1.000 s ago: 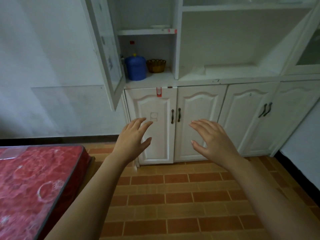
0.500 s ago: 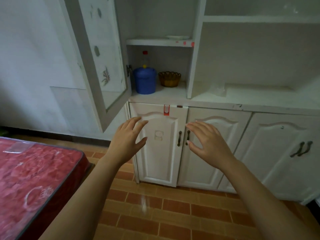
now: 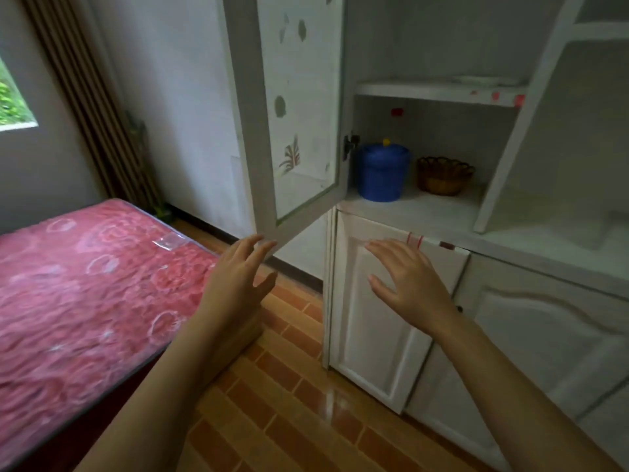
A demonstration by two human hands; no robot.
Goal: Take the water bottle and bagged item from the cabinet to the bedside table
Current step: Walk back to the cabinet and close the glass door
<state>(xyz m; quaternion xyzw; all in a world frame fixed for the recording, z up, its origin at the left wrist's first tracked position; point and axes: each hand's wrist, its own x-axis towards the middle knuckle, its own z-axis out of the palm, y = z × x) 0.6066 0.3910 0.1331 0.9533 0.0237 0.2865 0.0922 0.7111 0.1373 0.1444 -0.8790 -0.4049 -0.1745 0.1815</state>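
Observation:
In the open white cabinet (image 3: 439, 92), a clear water bottle with a red cap (image 3: 397, 112) stands at the back of the lower shelf, mostly hidden behind a blue lidded container (image 3: 383, 173). I see no bagged item. My left hand (image 3: 238, 284) is held out empty with fingers spread, just below the corner of the open glass door (image 3: 296, 117). My right hand (image 3: 408, 284) is also empty and spread, in front of the lower cabinet door (image 3: 367, 335).
A small woven basket (image 3: 444, 175) sits right of the blue container. A red patterned mattress (image 3: 78, 284) fills the left. Brown curtain (image 3: 98, 110) and a window (image 3: 13, 93) are at the far left. Tiled floor (image 3: 289, 403) lies between bed and cabinet.
The view has moved closer to the cabinet and turned left, so the open door, bed and window now show larger. Both hands stay raised, empty and spread.

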